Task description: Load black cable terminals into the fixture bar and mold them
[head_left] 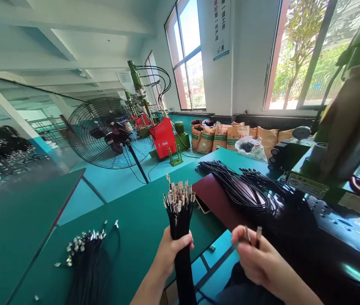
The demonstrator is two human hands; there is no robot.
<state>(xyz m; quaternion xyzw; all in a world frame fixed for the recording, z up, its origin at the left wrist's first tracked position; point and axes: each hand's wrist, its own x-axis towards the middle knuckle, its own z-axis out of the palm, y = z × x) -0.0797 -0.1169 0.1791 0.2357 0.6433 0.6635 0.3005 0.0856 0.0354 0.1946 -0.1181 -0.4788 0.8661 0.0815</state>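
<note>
My left hand [176,249] is wrapped round a thick upright bundle of black cables [183,271]. Shiny metal connectors [179,197] fan out at the bundle's top. To the right, my right hand [256,256] is closed in a pinch, with a short black cable end with a metal tip [258,237] standing out between the fingers. How far this cable runs below the hand is hidden. On the green table to the left lies another pile of black cables [87,262] with metal connectors, apart from both hands.
Looped black cables [240,186] rest on a dark red board [208,195] at the right, beside a green machine [332,156]. A phone [202,206] lies partly under the board. Beyond the green table [135,224] stand a large fan [113,133], a red machine [163,137] and several paper sacks [219,135].
</note>
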